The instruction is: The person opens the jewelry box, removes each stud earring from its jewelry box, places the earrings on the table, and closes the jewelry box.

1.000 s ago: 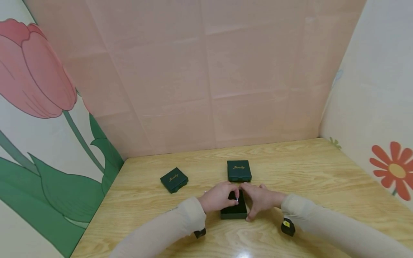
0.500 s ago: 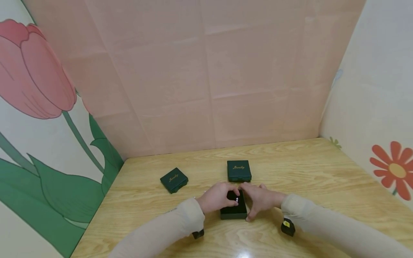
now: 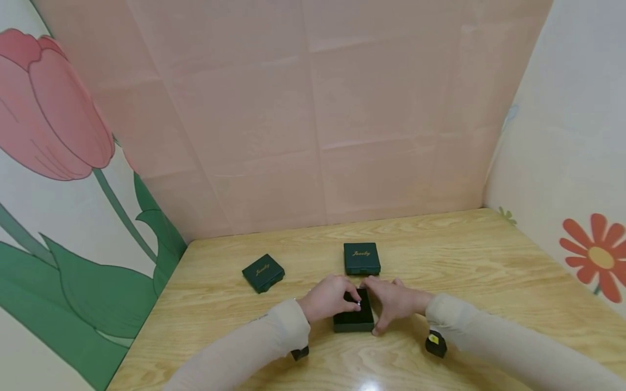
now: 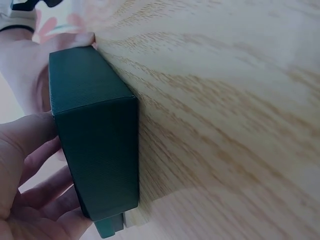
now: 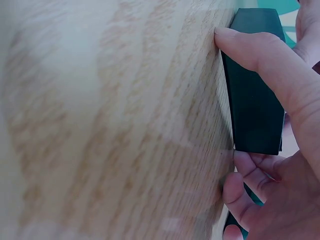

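Note:
A dark green jewelry box base (image 3: 354, 327) with a black lining lies on the table, its inside facing up. My right hand (image 3: 395, 300) grips its right side, thumb at the near corner and fingers at the far one. Over the lining, the thumb and forefinger of my left hand (image 3: 329, 298) pinch a small shiny piece of jewelry (image 3: 359, 304), too small to tell its kind. The left wrist view shows the box's green outer walls (image 4: 100, 155), with the left hand beside them. In the right wrist view, the right thumb (image 5: 265, 50) lies along the box wall.
Just behind the hands stands a square green piece lettered "Jewelry" (image 3: 362, 258). Another green piece with the same lettering (image 3: 263, 272) lies turned at an angle to the left. A pink backdrop (image 3: 313, 136) rises behind the wooden table (image 3: 430, 244).
The box and the right hand keep their place. My left fingertips shift very slightly about the shiny piece, which glints differently from frame to frame.

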`<state>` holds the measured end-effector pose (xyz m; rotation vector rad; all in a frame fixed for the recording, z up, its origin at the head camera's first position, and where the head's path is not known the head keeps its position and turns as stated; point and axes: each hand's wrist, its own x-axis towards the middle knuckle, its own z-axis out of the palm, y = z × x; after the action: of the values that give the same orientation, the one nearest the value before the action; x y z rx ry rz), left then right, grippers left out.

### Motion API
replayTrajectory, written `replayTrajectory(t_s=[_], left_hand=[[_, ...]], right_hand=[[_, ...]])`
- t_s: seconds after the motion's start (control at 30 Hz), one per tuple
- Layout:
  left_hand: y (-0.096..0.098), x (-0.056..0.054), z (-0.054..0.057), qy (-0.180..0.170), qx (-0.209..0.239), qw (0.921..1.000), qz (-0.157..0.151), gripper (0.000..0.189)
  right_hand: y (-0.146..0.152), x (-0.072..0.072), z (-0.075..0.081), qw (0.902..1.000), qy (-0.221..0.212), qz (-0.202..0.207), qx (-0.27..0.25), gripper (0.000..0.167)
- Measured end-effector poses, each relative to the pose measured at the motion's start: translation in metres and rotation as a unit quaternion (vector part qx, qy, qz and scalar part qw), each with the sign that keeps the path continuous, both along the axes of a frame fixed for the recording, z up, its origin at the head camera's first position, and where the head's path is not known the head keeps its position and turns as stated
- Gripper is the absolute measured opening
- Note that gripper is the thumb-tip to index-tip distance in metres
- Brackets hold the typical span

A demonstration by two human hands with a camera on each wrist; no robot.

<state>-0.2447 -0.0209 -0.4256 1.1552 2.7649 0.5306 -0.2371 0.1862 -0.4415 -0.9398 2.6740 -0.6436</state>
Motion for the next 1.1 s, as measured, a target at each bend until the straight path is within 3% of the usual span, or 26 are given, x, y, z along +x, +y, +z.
replayTrajectory(t_s=[0.4, 0.83, 1.1], left_hand=[[0.0032, 0.0017, 0.001, -0.032, -0.009, 0.9989, 0.032, 0.01], [0.0032, 0.0022, 0.0007, -0.022, -0.042, 0.9987, 0.017, 0.012], [0.0015, 0.0016, 0.0003, -0.016, -0.036, 0.9992, -0.001, 0.015]], right_hand=[[-0.0006, 0.0001, 0.0001, 1.0, 0.0, 0.002, 0.002, 0.088], [-0.0005, 0.0017, 0.0018, 1.0, 0.0, 0.0, 0.0, 0.089], [-0.0012, 0.001, 0.0018, 1.0, -0.002, -0.003, 0.005, 0.09]])
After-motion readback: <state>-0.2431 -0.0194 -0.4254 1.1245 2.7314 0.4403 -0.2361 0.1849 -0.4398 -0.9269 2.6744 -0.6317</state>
